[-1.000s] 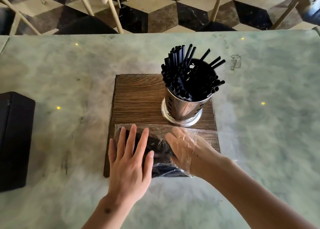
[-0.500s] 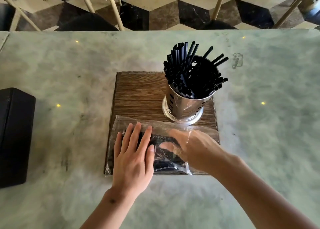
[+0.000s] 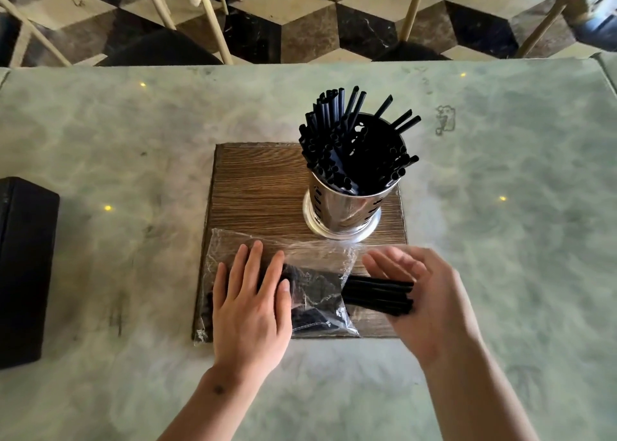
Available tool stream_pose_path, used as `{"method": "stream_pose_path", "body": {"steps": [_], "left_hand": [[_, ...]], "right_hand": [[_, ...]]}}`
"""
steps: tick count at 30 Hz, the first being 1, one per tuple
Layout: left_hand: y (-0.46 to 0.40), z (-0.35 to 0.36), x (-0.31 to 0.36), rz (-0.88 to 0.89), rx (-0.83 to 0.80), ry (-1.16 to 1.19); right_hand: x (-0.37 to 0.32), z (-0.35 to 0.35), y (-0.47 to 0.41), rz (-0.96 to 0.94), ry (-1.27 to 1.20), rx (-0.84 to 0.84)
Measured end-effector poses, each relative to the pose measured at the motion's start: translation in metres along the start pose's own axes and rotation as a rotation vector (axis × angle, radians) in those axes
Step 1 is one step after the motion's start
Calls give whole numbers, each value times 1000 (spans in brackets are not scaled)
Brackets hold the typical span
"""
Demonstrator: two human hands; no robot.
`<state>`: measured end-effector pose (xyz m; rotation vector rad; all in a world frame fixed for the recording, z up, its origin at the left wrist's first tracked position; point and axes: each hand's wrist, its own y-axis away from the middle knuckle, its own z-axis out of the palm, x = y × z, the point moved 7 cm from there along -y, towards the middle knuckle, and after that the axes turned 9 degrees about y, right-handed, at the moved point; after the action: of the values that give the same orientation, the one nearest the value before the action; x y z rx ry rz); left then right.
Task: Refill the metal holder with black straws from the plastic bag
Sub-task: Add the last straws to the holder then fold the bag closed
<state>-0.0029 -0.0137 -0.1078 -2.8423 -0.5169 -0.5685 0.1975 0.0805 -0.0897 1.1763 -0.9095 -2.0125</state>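
Note:
A perforated metal holder point(image 3: 340, 213) stands on the right half of a wooden board point(image 3: 257, 190), packed with upright black straws point(image 3: 354, 153). A clear plastic bag point(image 3: 317, 257) lies across the board's near edge with more black straws inside. My left hand point(image 3: 250, 307) presses flat on the bag's left part, fingers straight. My right hand point(image 3: 434, 307) is just right of the bag's open end and holds a bundle of black straws point(image 3: 377, 293). The bundle lies level and sticks halfway out of the bag's mouth.
The board sits on a pale green marble table point(image 3: 500, 240). A black box point(image 3: 23, 267) rests at the table's left edge. Beyond the far edge are wooden chair legs point(image 3: 213, 23) on a checkered floor.
My right hand has drawn back out of the bag to the right, pulling a bundle of straws partway out. My left hand stays pressed on the bag.

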Motion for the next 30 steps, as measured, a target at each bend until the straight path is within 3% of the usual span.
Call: {"method": "stream_pose_path", "body": {"steps": [4,6,10,14,19,26,30], "left_hand": [[-1,0,2,2,19,2],[-1,1,1,4,26,-3],[0,4,0,6,24,-24],[-1,3,3,-23,39,-9],[-1,2,3,-50,41,11],[1,0,3,-29,75,18],[0,1,3,-33,67,15]], "right_hand": [[20,0,13,65,-556,-10],[28,11,16,1,-657,-50],[41,44,14,-175,-320,-119],[46,53,2,-308,51,26],[30,37,-5,-382,100,188],[-42,36,15,-830,202,19],[-61,39,37,-1045,392,108]]}}
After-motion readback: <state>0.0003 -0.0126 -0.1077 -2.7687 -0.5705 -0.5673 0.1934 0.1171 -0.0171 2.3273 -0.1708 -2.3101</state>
